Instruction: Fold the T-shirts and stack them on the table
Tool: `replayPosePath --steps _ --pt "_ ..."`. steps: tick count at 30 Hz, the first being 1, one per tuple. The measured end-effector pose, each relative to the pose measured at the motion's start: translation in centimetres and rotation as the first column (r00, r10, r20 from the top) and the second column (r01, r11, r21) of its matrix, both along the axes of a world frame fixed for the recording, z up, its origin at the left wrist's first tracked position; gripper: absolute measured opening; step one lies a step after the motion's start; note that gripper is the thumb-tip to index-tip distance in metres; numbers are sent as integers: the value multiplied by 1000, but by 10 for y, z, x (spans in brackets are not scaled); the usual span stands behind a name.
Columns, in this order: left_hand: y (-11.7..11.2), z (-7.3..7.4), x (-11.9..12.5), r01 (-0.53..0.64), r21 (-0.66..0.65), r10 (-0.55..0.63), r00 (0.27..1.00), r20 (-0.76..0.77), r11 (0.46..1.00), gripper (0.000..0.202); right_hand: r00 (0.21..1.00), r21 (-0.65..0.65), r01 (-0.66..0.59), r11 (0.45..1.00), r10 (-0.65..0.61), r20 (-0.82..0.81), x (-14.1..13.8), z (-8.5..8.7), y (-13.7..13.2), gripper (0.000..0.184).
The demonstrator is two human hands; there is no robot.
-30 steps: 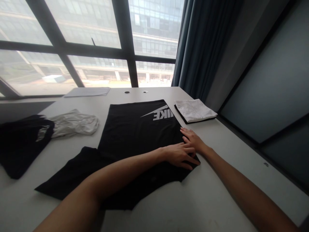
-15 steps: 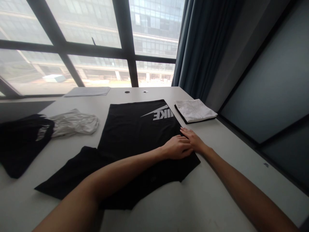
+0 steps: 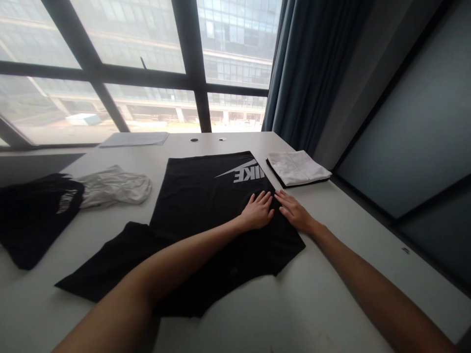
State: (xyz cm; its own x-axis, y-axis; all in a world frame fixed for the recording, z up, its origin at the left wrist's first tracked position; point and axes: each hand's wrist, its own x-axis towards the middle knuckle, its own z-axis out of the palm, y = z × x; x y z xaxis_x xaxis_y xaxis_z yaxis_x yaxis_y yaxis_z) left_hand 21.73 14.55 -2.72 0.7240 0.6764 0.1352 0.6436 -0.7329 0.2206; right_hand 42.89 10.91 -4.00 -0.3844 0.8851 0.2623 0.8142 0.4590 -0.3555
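Observation:
A black T-shirt [image 3: 206, 206] with a white logo lies spread on the white table [image 3: 312, 294], its right side folded over. Both hands rest flat on the cloth near that folded right edge. My left hand [image 3: 257, 212] has its fingers stretched out and pointing away from me. Just to its right, my right hand [image 3: 292, 210] also lies flat with fingers extended, almost touching the left one. Neither hand holds anything.
A folded white garment [image 3: 296, 167] on a dark one lies at the right, by the blue curtain [image 3: 309, 68]. At the left lie a crumpled grey garment [image 3: 114, 189] and a black printed one [image 3: 33, 215]. A sheet of paper [image 3: 134, 139] lies by the window.
My left hand has slid along the shirt away from me, from in front of my right hand to beside it. My right hand has hardly moved.

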Motion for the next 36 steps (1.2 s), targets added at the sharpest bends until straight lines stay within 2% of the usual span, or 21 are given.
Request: replayPosePath --steps 4,7,17,23,30,36 --pt "0 -1 0 -49 11 49 999 15 999 59 991 -73 39 997 -29 134 -3 -2 1 58" --pt "0 -3 0 -57 11 57 998 20 998 59 985 -83 46 995 -31 172 -5 -3 2 57" --pt "2 -2 -2 -7 -12 7 1000 26 1000 61 992 -68 54 996 -46 122 -4 2 0 55" --pt "1 -1 -2 8 -20 -7 999 31 1000 62 996 24 84 996 -85 39 -5 7 -4 52" --pt "0 -1 -2 3 -23 -2 999 48 1000 63 993 -20 80 997 -78 84 -5 0 1 54" --pt "1 0 -2 9 -32 -7 998 60 999 61 994 -7 74 997 -73 77 -5 1 1 52"
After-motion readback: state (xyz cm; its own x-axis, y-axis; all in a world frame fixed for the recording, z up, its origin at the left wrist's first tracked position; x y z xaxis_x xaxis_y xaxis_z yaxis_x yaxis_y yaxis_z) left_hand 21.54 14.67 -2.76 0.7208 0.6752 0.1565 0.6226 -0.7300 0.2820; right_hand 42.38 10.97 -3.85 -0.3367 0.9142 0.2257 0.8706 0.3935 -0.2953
